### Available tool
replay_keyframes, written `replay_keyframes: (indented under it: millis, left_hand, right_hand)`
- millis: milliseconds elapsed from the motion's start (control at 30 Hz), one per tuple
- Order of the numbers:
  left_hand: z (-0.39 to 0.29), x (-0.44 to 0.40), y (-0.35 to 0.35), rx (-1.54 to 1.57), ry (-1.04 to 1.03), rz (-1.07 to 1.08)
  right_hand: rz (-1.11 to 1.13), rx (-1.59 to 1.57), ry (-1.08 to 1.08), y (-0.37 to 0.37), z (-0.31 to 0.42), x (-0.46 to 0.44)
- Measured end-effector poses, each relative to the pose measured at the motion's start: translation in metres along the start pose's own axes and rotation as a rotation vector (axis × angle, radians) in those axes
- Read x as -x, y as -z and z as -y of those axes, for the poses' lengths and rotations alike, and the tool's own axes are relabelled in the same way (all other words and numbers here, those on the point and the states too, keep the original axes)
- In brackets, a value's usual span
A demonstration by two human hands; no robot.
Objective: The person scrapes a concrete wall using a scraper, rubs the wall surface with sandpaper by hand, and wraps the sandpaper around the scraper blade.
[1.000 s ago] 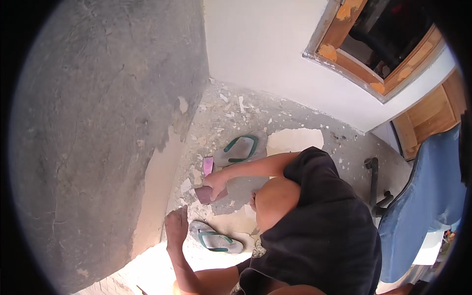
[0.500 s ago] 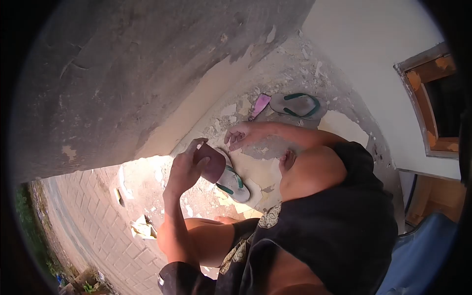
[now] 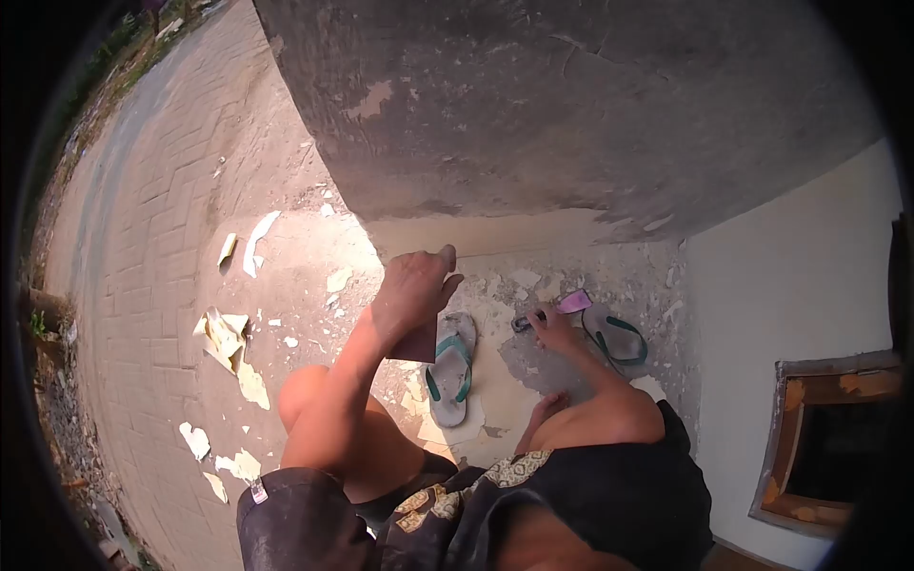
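Observation:
My left hand point(image 3: 411, 290) is closed on a maroon sheet of sandpaper point(image 3: 416, 346), which hangs below the palm and is partly hidden by the wrist. It is close to the bottom of the grey wall. Lower and to the right, my right hand point(image 3: 554, 329) has its fingers around the middle of a scraper point(image 3: 574, 303). The scraper's wide pink end sticks out past the fingers on one side and its dark end on the other. A grey flip-flop with green straps point(image 3: 449, 376) lies between my hands; a second flip-flop point(image 3: 615, 335) is beside the scraper.
The grey wall point(image 3: 571, 114) with peeling paint rises ahead, meeting a white wall point(image 3: 752, 276) at the right. A wooden-framed opening point(image 3: 790, 428) is at lower right. Paint flakes and a crumpled pale piece point(image 3: 224, 338) litter the ground by the brick paving point(image 3: 143, 257).
The view has turned, so the wall is now ahead. My right hand, empty before, has moved onto the scraper. My left hand still has the sandpaper and is turned back-of-hand up.

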State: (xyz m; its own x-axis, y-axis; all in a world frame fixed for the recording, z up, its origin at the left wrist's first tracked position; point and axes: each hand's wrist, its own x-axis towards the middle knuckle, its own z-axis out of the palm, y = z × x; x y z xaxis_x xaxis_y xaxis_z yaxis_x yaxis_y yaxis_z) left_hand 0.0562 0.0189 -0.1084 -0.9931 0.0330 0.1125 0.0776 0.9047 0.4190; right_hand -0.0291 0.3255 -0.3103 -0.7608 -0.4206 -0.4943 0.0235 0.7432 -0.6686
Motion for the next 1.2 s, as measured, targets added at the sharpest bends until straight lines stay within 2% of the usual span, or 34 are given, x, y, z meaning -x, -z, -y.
replay_keyframes:
  millis: [67, 167, 267, 333, 433, 533, 567, 633, 667, 767, 867, 933, 1067, 1133, 1200]
  left_hand:
    - [0.009, 0.001, 0.006, 0.002, 0.051, -0.041]
    - [0.023, 0.001, 0.025, -0.013, 0.208, 0.029]
    - [0.042, 0.009, 0.045, -0.019, 0.261, -0.081]
    - [0.051, 0.013, 0.056, -0.053, 0.324, -0.123]
    - [0.069, 0.015, 0.061, -0.074, 0.390, -0.162]
    - [0.073, 0.021, 0.071, -0.050, 0.445, -0.265]
    - [0.075, 0.024, 0.073, -0.037, 0.440, -0.270]
    - [0.076, 0.025, 0.074, -0.004, 0.416, -0.279]
    - [0.075, 0.026, 0.073, 0.035, 0.420, -0.286]
    - [0.069, 0.025, 0.084, 0.084, 0.457, -0.214]
    - [0.074, 0.026, 0.084, 0.137, 0.422, -0.163]
    - [0.069, 0.029, 0.093, 0.231, 0.382, -0.118]
    - [0.068, 0.027, 0.099, 0.544, 0.307, -0.067]
    - [0.067, 0.030, 0.103, 0.584, 0.291, -0.149]
    - [0.070, 0.030, 0.102, 0.591, 0.281, -0.186]
  right_hand:
    - [-0.084, 0.118, 0.070, -0.004, -0.010, -0.001]
    - [-0.201, 0.255, 0.183, -0.014, -0.041, -0.017]
    - [-0.215, 0.223, 0.045, -0.019, -0.034, -0.013]
    - [-0.148, 0.218, -0.176, -0.014, -0.007, 0.007]
    - [-0.350, 0.208, -0.123, -0.030, -0.062, -0.003]
    - [-0.635, -0.320, -0.098, -0.013, 0.023, 0.046]
    - [-0.529, -0.421, -0.246, 0.003, 0.014, 0.044]
    - [-0.229, -0.627, -0.320, 0.058, 0.004, 0.048]
    - [-0.038, -0.730, -0.245, 0.079, 0.016, 0.059]
    - [0.228, -0.655, -0.247, 0.121, 0.103, 0.094]
    - [0.434, -0.551, -0.266, 0.129, 0.171, 0.111]
    - [0.535, -0.414, -0.132, 0.110, 0.231, 0.124]
    - [0.733, -0.392, 0.177, 0.052, 0.313, 0.130]
    - [0.771, -0.452, 0.388, 0.018, 0.336, 0.126]
    - [0.693, -0.502, 0.581, -0.014, 0.356, 0.123]
